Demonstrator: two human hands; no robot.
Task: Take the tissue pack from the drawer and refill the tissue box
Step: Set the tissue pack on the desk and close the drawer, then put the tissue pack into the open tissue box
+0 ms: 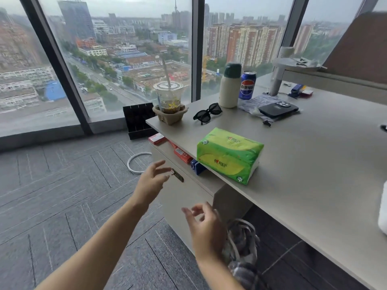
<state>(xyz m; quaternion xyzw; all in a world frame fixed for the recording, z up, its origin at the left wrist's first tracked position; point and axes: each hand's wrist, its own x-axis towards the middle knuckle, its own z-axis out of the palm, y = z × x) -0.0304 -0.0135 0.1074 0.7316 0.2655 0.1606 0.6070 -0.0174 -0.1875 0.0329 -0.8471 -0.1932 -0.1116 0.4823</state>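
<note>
Right at the desk (314,164) edge sat the tissue pack (229,154), both hands, left hand (151,181) and right hand (204,227), spread empty below it by the drawer (184,197).

Two bare forearms, no sleeves visible, left hand (151,181) slender-fingered, right hand (204,227) likewise, wrists bare of any watch or band

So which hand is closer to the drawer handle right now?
Left. The left hand is open with fingertips just beside the drawer handle; the right hand hangs lower, in front of the drawer face.
</note>
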